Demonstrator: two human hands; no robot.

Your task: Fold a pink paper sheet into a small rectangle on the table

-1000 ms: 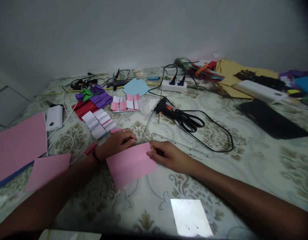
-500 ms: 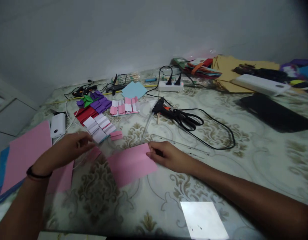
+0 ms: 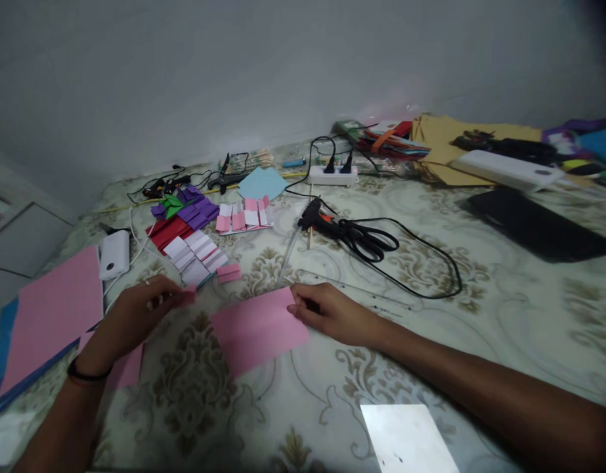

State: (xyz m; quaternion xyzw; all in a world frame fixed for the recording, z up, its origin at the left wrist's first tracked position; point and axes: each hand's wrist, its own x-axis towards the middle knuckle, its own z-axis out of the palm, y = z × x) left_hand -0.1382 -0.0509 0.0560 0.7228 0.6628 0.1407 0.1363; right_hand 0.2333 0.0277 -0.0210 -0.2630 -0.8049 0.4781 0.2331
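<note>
A pink paper sheet (image 3: 258,330) lies in front of me, its upper right corner pinched between the thumb and fingers of my right hand (image 3: 327,310). My left hand (image 3: 144,307) holds a small pink folded piece (image 3: 187,296) at its fingertips, left of the sheet. Another small pink folded piece (image 3: 229,272) rests on the patterned cloth, beside folded white and pink papers (image 3: 196,255). Partly under my left wrist lies more pink paper (image 3: 128,369).
A glue gun (image 3: 311,214) with black scissors (image 3: 369,240) and a looping cord lies beyond my right hand. A clear ruler, power strip (image 3: 333,175), white power bank (image 3: 114,254), pink stack (image 3: 56,315), black sheet (image 3: 539,223) and white square (image 3: 408,437) surround the work.
My left hand has moved slightly down and left, and the small pink piece shows more clearly at its fingertips. My right hand stays at the sheet's corner. The view has shifted slightly.
</note>
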